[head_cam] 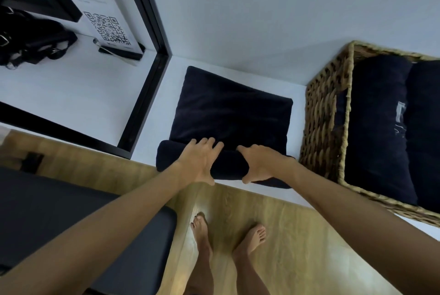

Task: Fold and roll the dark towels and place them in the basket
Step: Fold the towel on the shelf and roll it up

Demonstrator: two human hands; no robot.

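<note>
A dark navy towel (232, 109) lies folded flat on the white counter (238, 59). Its near edge is wound into a thick roll at the counter's front. My left hand (198, 160) lies over the left part of the roll, fingers on top and thumb under the front. My right hand (260, 163) grips the right part of the roll the same way, thumb tucked below. A woven wicker basket (321, 123) stands to the right on the counter with two dark rolled towels (378, 128) inside, side by side.
A black-framed mirror (152, 20) stands at the left, reflecting a black bag, a QR-code sign and a phone. Below the counter are wooden floor (285, 235), my bare feet (228, 237), and a dark cushioned seat (59, 211) at the lower left.
</note>
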